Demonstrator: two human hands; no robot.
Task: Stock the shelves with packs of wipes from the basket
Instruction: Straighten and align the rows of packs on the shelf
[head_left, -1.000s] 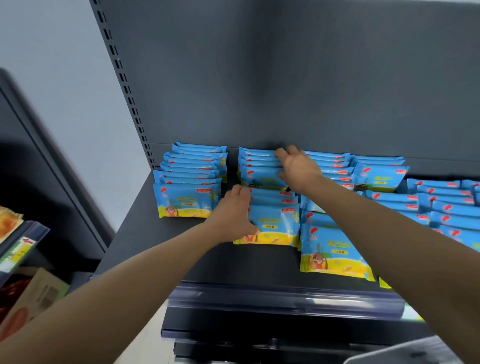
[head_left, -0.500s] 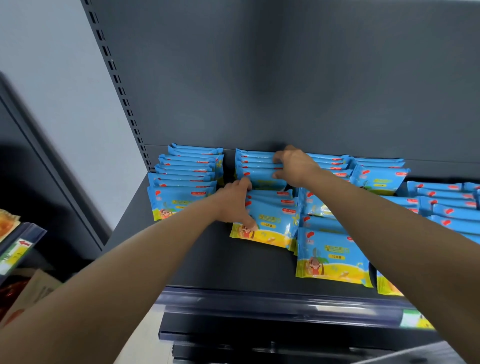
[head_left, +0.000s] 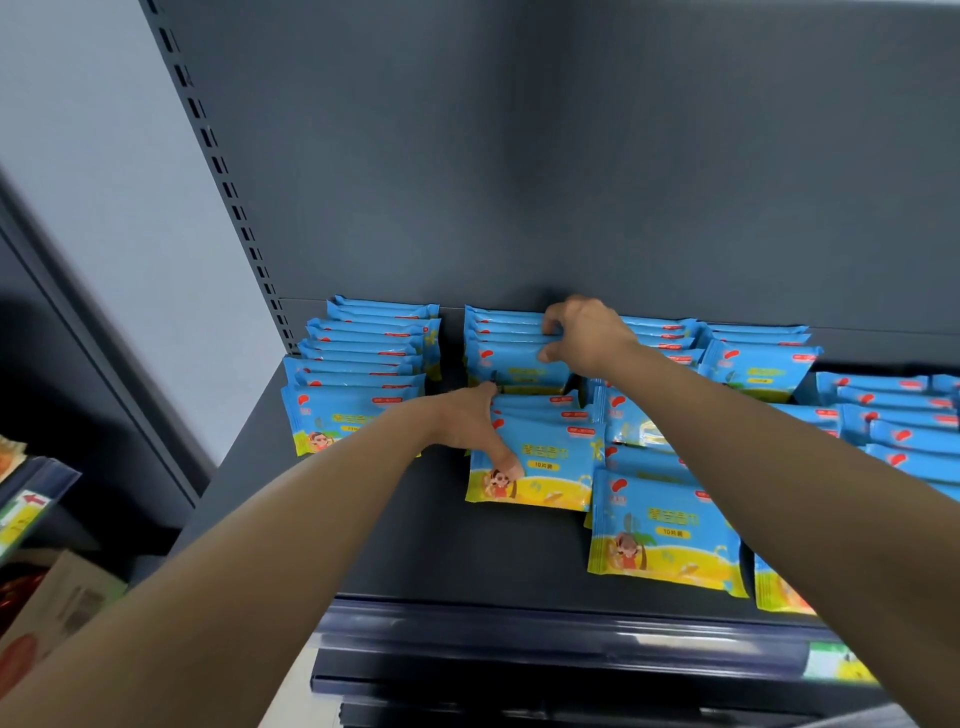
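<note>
While your left hand (head_left: 462, 423) pinches the front pack (head_left: 550, 467) at 9 o'clock and your right hand (head_left: 584, 332) grips the rear stack (head_left: 511, 358), squeeze lightly: packs look soft, slick.

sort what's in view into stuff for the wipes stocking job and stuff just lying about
For the job: blue and yellow plastic packs of wipes, dark grey metal shelf, left hand and right hand, both gripping packs.
Lying about: brown cardboard box lower left, price label with red arrow.
</note>
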